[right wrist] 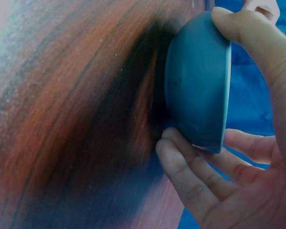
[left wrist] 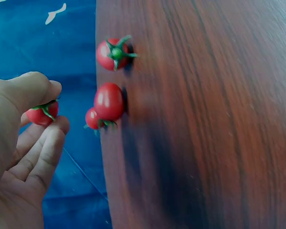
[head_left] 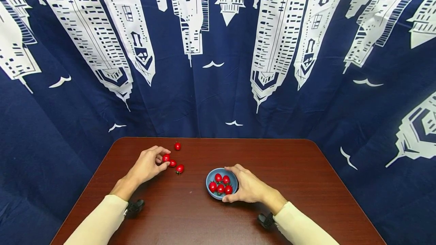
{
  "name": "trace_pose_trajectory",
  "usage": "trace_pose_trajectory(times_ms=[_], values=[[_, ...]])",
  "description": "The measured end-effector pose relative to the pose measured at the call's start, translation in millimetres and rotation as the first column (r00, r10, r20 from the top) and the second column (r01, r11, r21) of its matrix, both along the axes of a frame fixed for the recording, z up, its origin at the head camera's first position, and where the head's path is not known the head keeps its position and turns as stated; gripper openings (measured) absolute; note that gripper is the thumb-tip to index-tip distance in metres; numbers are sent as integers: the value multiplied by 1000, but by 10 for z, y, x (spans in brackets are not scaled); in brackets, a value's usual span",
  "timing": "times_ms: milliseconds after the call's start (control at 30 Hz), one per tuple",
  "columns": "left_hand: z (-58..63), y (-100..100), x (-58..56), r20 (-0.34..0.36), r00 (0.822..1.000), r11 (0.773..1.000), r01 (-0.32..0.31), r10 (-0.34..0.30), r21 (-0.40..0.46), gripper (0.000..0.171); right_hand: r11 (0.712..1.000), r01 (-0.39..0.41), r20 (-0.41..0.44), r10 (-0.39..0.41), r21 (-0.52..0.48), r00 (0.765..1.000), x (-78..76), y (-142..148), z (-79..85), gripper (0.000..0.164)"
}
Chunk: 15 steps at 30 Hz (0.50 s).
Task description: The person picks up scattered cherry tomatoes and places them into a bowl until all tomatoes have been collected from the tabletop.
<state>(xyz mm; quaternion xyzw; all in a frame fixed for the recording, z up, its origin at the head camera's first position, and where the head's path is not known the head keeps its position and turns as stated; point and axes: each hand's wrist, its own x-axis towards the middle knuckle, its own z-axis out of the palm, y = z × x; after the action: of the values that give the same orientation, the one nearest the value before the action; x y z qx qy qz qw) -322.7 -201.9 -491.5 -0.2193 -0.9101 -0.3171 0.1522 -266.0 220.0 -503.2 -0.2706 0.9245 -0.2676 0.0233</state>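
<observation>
My left hand (head_left: 150,164) pinches a red cherry tomato (head_left: 166,157) between thumb and fingertips, its green stem showing in the left wrist view. Close by on the table lie three more, one cherry tomato (head_left: 172,163) near the fingertips, another (head_left: 179,169) to the right, and a third (head_left: 177,146) farther back. A small blue bowl (right wrist: 198,81) stands right of them, with several tomatoes (head_left: 220,188) inside. My right hand (head_left: 250,186) grips this bowl from its right side, thumb at the near rim and fingers around the far side.
The brown wooden table (head_left: 289,162) ends at a rounded back edge. Behind it hangs a dark blue cloth (head_left: 190,109) printed with white buildings and birds. A black wrist device (head_left: 135,206) sits at the left wrist, another device (head_left: 265,220) at the right.
</observation>
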Motion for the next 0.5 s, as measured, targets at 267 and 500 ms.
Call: trace_pose_trajectory(times_ms=[267,500], values=[[88,200,39,-74,995,997,64,-62,32,39,1000,-3,-1,3,-1,1000,-6,2,2,108],[105,375,83,-106,986,989,137,-131,58,44,1000,3,11,-3,-3,1000,-4,-9,2,108]])
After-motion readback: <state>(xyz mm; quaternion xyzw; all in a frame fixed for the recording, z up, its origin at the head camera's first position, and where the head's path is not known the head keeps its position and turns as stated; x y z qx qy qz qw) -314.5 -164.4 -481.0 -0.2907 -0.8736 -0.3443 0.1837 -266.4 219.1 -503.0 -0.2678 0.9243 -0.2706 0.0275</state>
